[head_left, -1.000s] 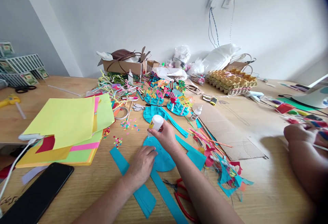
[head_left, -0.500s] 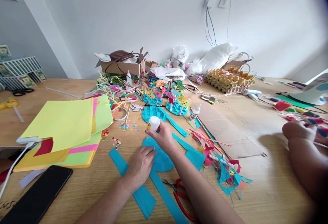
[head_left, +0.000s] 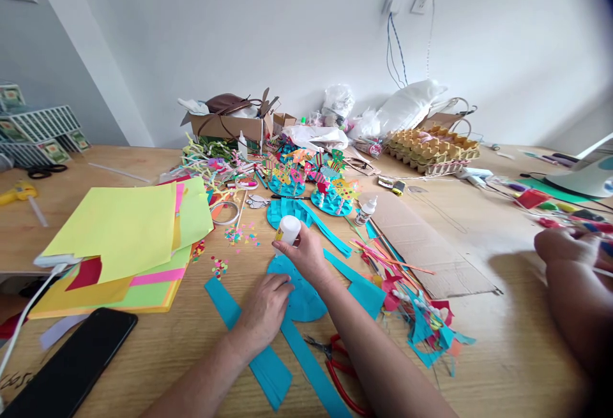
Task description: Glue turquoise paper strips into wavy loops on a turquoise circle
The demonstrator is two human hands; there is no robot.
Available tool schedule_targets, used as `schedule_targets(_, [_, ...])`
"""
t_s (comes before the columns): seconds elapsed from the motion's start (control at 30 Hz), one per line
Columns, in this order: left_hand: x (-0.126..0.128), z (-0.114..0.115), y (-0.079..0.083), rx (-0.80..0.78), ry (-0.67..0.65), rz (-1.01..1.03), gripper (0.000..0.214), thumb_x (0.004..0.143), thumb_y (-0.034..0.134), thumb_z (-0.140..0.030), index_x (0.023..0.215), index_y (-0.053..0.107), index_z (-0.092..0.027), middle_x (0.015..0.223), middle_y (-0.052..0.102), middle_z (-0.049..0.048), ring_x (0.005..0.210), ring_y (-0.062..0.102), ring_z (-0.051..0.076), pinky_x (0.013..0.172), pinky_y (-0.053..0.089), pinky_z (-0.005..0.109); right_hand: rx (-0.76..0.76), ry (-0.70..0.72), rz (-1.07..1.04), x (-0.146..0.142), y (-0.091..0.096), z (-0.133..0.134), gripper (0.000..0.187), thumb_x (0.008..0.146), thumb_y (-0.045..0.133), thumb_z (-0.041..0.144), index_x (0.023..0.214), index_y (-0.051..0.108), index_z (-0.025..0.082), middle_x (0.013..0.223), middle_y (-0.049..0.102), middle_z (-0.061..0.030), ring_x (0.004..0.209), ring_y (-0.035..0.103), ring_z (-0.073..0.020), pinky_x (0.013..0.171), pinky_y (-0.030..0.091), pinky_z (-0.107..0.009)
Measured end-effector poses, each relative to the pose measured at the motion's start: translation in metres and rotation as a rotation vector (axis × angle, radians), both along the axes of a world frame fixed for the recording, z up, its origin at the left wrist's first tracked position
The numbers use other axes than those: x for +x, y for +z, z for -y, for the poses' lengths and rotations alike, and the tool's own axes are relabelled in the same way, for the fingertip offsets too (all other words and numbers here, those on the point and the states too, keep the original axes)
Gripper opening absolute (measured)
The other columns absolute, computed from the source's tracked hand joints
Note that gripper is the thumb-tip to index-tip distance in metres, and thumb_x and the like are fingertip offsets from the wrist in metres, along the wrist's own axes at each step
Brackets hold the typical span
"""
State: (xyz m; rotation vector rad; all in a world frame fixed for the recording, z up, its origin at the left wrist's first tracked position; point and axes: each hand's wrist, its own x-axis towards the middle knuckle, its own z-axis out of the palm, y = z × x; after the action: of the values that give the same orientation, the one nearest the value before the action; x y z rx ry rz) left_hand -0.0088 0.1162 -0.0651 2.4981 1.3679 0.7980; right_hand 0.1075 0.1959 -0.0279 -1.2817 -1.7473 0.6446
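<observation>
A white glue bottle (head_left: 289,231) is upside down in my right hand (head_left: 306,253), its thumb and fingers closed round it. Below it lies a round blue paper disc (head_left: 306,297); the bottle's tip is hidden. My left hand (head_left: 268,306) has its fingers bent together on the left edge of this disc, gripping it against the table. Blue paper strips (head_left: 271,376) run under my left wrist and out below the disc. Red-handled pliers (head_left: 342,367) lie beside my right forearm. Another blue disc (head_left: 282,214) is just beyond the bottle.
Decorated blue discs with paper fish (head_left: 330,198) stand ahead. A second glue bottle (head_left: 366,211) is upright near a cardboard sheet (head_left: 426,246). Coloured paper (head_left: 129,220) and a phone (head_left: 71,367) lie left. Another person's hand (head_left: 565,249) is at right.
The whole view has shifted very slightly. My hands, the glue bottle and the disc keep nearly the same positions; the other person's hand has moved slightly.
</observation>
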Motion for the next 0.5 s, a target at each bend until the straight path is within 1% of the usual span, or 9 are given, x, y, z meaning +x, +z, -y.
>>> schedule_targets(0.27, [0.0001, 0.0007, 0.0001, -0.005, 0.002, 0.001, 0.031, 0.074, 0.049, 0.001, 0.094, 0.064, -0.017, 0.103, 0.063, 0.0075, 0.098, 0.057, 0.022, 0.085, 0.051, 0.043, -0.008, 0.012, -0.024, 0.0017, -0.0008, -0.0003, 0.035, 0.065, 0.067, 0.041, 0.086, 0.052, 0.018, 0.075, 0.061, -0.0019, 0.065, 0.056, -0.0162, 0.054, 0.044, -0.026])
schedule_targets(0.37, [-0.0001, 0.001, 0.0008, -0.02, 0.001, -0.009, 0.03, 0.073, 0.051, 0.001, 0.094, 0.064, -0.014, 0.103, 0.063, 0.009, 0.099, 0.056, 0.023, 0.086, 0.05, 0.042, -0.009, 0.013, -0.009, 0.0024, -0.0001, 0.0001, 0.035, 0.065, 0.067, 0.041, 0.086, 0.052, 0.018, 0.074, 0.06, -0.0015, 0.063, 0.056, -0.016, 0.054, 0.044, -0.026])
schedule_targets(0.5, [-0.0001, 0.0013, 0.0017, -0.031, -0.006, -0.02, 0.03, 0.072, 0.053, 0.002, 0.096, 0.064, -0.011, 0.105, 0.062, 0.0105, 0.1, 0.055, 0.023, 0.088, 0.049, 0.041, -0.027, 0.008, -0.047, 0.0031, -0.0001, -0.0005, 0.036, 0.065, 0.067, 0.041, 0.088, 0.053, 0.018, 0.076, 0.061, -0.0018, 0.065, 0.057, -0.0162, 0.055, 0.045, -0.026])
